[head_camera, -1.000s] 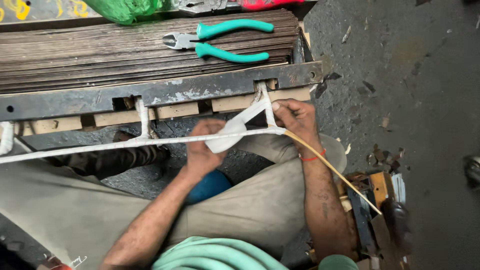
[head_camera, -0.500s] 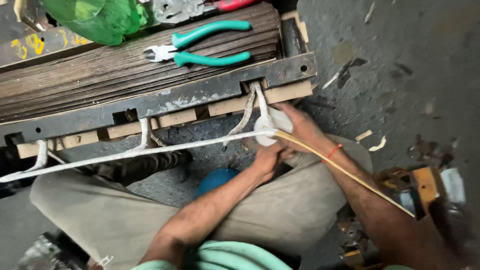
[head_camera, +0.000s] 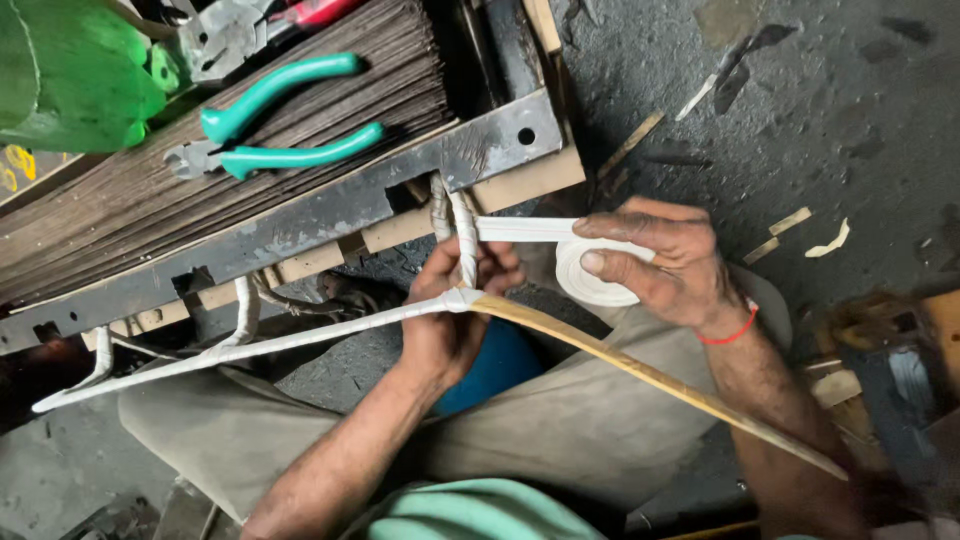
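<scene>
A green plastic bag (head_camera: 70, 75), bulging and crumpled, lies at the top left corner, up and to the left of the green-handled pliers (head_camera: 270, 125) and beside the stack of thin dark metal sheets on which those pliers rest. Its surface is plain green, glossy, with folds. Below the bag, well left of the pliers at the picture's edge, a dark surface carries yellow painted markings (head_camera: 12, 175), only partly in view. No label, screen or other package shows.
</scene>
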